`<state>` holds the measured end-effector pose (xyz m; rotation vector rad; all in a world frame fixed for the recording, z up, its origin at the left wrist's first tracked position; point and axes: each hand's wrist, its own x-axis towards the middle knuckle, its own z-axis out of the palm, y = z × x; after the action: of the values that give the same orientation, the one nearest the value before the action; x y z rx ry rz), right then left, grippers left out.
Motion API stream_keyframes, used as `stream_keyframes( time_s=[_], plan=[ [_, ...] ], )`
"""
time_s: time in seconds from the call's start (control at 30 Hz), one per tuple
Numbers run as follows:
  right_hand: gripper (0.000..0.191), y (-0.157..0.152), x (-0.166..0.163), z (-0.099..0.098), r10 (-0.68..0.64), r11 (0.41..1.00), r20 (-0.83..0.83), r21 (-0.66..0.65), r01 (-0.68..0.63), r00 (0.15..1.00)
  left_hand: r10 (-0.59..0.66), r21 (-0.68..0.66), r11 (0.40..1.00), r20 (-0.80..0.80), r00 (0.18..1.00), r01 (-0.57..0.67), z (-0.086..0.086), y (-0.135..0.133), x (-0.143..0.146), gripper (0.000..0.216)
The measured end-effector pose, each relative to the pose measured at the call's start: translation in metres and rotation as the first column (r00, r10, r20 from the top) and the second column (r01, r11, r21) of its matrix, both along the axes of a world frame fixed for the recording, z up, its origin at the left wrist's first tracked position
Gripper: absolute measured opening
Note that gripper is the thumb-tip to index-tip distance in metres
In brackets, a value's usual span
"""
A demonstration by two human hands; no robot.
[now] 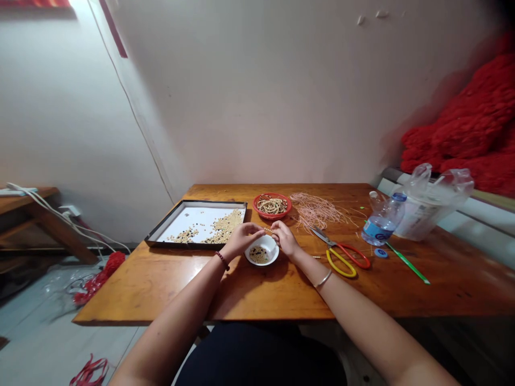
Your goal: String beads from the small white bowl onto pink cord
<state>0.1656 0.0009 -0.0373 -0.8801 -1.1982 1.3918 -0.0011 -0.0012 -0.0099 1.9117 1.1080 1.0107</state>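
Between my two hands runs a short string of pale beads [267, 230], held just above the far rim of a white bowl [275, 259]. Loose beads [258, 254], mostly yellowish with some dark ones, lie in the bowl. My left hand [242, 238] pinches the string's left end, and my right hand [285, 238] has closed fingers on its right end. Behind the hands stands a red basket [272, 215] with beaded strands [272, 205] in it. To the left is a black-edged tray [177, 209] with many loose beads [225, 225] on its white bottom.
Pink cords [317, 209] lie at the back right. Nearer are scissors [341, 257] with red and yellow handles, a water bottle [380, 222], its blue cap [380, 253], and a green stick [408, 264]. A plastic-wrapped tub [418, 214] stands farther right on the wooden table [169, 289].
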Motion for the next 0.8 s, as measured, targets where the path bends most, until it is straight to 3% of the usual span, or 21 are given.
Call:
stream_keyframes(
  time_s=[0.17,0.33,0.8],
  plan=[
    [0.018,-0.001,0.001,0.002,-0.036,0.999,0.006,0.013,0.036,0.999,0.034,-0.063,0.998,0.124,0.992,-0.026,-0.002,0.0,0.002,0.038],
    [0.015,0.001,0.004,0.002,-0.03,0.998,0.045,0.063,0.027,0.999,-0.012,0.025,1.0,-0.002,1.0,0.012,0.0,0.0,0.004,0.037],
    [0.012,-0.002,0.004,0.007,0.029,0.993,0.047,0.112,-0.034,0.998,-0.047,-0.099,0.993,0.137,0.989,0.061,0.014,-0.006,0.007,0.039]
  ],
)
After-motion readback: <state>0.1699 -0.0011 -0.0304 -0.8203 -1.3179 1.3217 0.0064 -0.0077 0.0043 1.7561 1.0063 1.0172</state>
